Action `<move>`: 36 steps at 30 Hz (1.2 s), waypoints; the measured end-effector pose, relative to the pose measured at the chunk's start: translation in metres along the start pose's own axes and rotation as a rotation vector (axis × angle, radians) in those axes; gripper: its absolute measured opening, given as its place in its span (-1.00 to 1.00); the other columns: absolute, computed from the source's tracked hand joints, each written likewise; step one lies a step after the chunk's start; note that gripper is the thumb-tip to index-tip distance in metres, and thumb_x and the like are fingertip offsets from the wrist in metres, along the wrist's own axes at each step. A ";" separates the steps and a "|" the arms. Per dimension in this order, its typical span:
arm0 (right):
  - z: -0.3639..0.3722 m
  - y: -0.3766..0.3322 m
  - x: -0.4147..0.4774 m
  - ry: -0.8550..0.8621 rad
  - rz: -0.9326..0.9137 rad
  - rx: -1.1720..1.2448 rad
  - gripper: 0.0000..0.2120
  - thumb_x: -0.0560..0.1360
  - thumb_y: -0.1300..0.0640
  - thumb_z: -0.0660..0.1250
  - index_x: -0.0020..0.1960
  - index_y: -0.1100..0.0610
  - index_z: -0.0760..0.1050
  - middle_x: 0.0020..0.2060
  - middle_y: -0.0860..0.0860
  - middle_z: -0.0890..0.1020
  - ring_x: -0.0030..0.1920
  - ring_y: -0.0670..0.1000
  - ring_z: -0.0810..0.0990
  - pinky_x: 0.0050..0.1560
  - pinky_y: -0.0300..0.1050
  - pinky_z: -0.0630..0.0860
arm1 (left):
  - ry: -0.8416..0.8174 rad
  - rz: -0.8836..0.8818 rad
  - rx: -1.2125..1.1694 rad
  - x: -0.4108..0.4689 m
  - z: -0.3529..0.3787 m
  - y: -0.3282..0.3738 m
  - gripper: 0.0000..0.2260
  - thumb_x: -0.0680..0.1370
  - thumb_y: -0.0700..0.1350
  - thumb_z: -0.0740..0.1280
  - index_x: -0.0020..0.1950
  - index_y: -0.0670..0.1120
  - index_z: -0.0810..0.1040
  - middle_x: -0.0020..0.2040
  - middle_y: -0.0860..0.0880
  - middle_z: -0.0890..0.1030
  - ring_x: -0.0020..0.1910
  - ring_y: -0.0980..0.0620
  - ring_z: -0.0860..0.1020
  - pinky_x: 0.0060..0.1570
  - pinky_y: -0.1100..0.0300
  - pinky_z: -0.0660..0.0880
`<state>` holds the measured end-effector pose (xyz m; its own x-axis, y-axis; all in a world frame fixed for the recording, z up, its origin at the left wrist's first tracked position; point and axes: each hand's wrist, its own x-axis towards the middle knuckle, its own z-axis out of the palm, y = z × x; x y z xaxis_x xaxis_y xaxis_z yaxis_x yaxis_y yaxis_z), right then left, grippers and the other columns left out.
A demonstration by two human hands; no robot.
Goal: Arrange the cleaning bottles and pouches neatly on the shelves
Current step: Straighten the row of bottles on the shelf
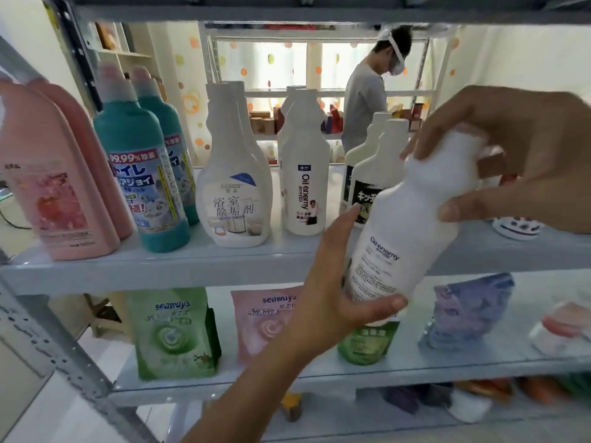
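White bottle [403, 225] tilted between left hand [332, 282] and right hand [511, 161].

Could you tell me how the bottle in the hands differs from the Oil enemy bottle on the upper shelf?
The held bottle is tilted, gripped by the left hand low and the right hand near its top; the shelf bottle stands upright on the upper shelf. The held bottle shows small print; the shelf bottle shows a picture. Both are white and similarly shaped.

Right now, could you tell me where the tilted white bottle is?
The bottle is right of centre in the head view, held by left hand below and right hand above, before the black-labelled bottles.
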<state>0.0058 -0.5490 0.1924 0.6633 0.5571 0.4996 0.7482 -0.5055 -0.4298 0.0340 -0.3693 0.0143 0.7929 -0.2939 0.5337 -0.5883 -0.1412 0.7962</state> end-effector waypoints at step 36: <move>0.190 0.037 0.023 0.306 0.454 1.310 -0.78 0.35 0.12 0.39 -0.39 0.09 0.40 -0.48 -0.01 0.51 -0.40 -0.01 0.52 -0.23 -0.14 0.53 | 0.086 -0.443 -0.015 -0.120 -0.064 -0.016 -0.39 0.26 0.21 0.47 0.27 0.13 0.45 0.06 0.13 0.65 0.01 0.09 0.64 -0.12 0.17 0.60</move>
<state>0.0509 -0.4299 0.0453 0.9430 0.2661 0.1998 0.0573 0.4615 -0.8853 -0.0417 -0.2716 -0.0439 0.9784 -0.1286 0.1621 -0.1878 -0.2220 0.9568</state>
